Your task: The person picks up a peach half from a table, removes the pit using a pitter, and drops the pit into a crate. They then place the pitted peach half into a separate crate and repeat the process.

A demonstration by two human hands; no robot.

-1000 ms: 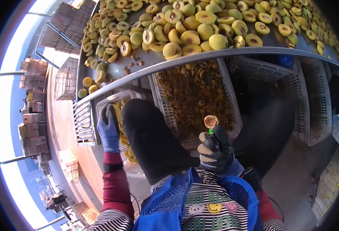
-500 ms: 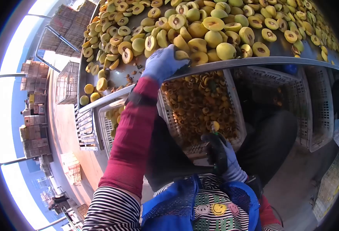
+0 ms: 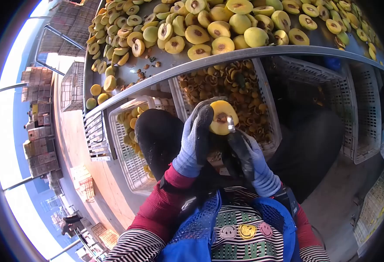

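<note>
My left hand (image 3: 195, 137), in a blue-grey glove, holds a yellow peach half (image 3: 222, 117) with its pit side facing me, over my lap. My right hand (image 3: 249, 159), in a dark glove, grips a small metal pitting tool (image 3: 230, 125) whose tip touches the peach half at its right edge. Both hands meet above a white crate of pits and scraps (image 3: 261, 87). A metal table (image 3: 261, 51) piled with several halved peaches (image 3: 196, 32) runs across the top.
A second white crate with pitted peach halves (image 3: 128, 144) stands left of my knee. Empty white crates (image 3: 357, 113) sit under the table to the right. Stacked crates (image 3: 37, 113) stand far left on the floor.
My left hand came back from the table with a peach half to my lap. My right hand rose and set the tool against it.
</note>
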